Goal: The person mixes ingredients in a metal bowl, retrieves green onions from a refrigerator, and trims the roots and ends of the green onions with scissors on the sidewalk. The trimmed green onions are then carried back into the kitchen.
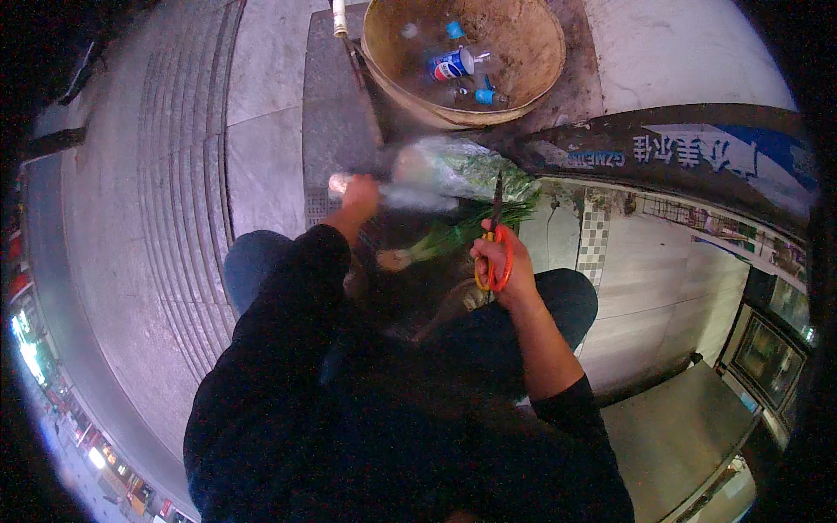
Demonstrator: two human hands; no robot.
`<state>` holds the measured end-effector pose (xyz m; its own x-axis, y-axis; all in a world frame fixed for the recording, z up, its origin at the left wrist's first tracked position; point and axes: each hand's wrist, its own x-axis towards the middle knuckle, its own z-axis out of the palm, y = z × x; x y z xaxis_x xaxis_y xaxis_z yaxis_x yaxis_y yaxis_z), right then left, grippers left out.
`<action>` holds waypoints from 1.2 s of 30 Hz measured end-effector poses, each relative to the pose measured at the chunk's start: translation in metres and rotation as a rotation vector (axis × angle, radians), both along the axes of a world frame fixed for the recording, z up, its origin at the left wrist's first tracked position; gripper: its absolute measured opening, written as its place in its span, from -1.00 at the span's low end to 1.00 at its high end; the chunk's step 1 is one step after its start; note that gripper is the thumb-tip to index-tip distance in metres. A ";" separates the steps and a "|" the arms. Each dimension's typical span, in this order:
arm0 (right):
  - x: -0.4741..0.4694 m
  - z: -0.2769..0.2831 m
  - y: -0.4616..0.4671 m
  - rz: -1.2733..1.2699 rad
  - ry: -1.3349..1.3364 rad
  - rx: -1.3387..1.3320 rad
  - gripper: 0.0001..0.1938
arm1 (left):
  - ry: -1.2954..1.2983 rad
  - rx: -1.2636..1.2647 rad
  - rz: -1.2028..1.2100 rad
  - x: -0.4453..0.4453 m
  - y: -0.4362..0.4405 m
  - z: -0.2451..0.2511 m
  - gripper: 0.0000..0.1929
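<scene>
A pair of scissors (497,208) with orange and yellow handles is in my right hand (502,261), the dark blades pointing away from me. Beyond the blades lies a clear plastic bag (458,163) with leafy green produce inside. My left hand (361,195) is at the bag's left side, blurred, with something pale at its fingers; whether it grips this or the bag's plastic I cannot tell. Between the hands and nearer to me rests a bunch of long green stalks (441,240), its pale root end to the left.
A large round tan basin (451,116) with a blue can (451,65) and plastic bottles stands ahead. Steps (189,196) run along the left. A dark panel bearing writing (706,147) lies at the right, a metal-topped table (680,438) at lower right.
</scene>
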<state>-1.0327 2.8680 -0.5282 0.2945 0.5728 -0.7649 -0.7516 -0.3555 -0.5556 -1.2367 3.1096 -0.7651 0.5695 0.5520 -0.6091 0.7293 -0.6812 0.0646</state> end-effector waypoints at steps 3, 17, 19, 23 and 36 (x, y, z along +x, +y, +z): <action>0.000 0.001 -0.002 0.055 -0.005 -0.030 -0.46 | -0.114 -0.092 0.559 0.000 -0.012 -0.006 -0.71; 0.004 -0.030 0.024 0.142 -0.129 -0.106 -0.40 | -0.095 -0.277 0.006 -0.002 0.021 0.128 -0.70; -0.006 -0.031 0.026 0.146 -0.043 -0.077 -0.42 | -0.370 -0.181 0.088 -0.004 0.000 0.166 -0.68; -0.028 -0.024 0.042 0.043 -0.003 0.055 -0.48 | -0.616 -0.541 0.438 0.004 -0.056 0.229 -0.77; -0.042 0.009 0.039 -0.075 0.511 0.269 -0.71 | -0.909 -0.703 0.675 -0.021 -0.136 0.290 -0.37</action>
<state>-1.0750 2.9074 -0.5194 -0.0266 0.7588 -0.6508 -0.9658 -0.1875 -0.1791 -1.2580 2.9739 -0.4756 0.6635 0.6116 -0.4309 0.4193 0.1730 0.8912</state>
